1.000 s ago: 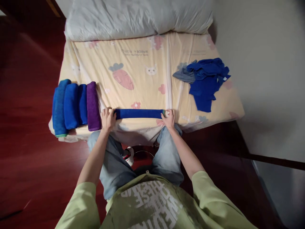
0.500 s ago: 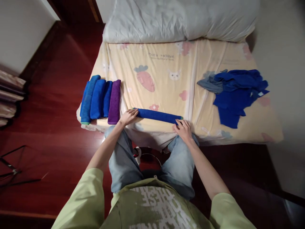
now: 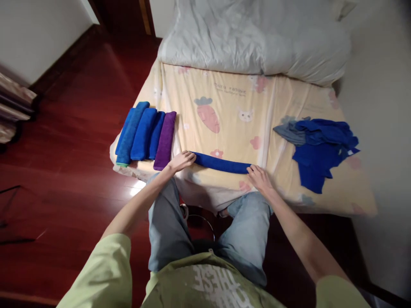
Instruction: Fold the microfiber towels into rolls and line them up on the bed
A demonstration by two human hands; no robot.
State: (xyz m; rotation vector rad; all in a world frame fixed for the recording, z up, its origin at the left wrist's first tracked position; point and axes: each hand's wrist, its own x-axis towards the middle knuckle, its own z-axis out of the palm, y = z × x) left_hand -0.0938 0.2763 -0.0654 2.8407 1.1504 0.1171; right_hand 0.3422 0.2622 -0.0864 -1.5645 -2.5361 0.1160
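Note:
A blue towel, folded into a long narrow strip, lies along the front of the bed. My left hand is closed around its left end, fingers bent over the cloth. At the other end my right hand grips the towel, its fingertips curled on the corner. Left of my left hand is a purple rolled towel, beside several blue rolled towels in a row. Over to the right lies a loose heap of blue cloths, with a grey-blue cloth at its left side.
The bed has a yellow sheet printed with carrots and rabbits. A pale quilt is bunched across its far side. Dark red floor extends to the left, with thin black stand legs on it.
The view has tilted and shifted, so the bed sits a little lower and to the right. My hands now grip the blue towel's ends more closely, and the strip sags slightly.

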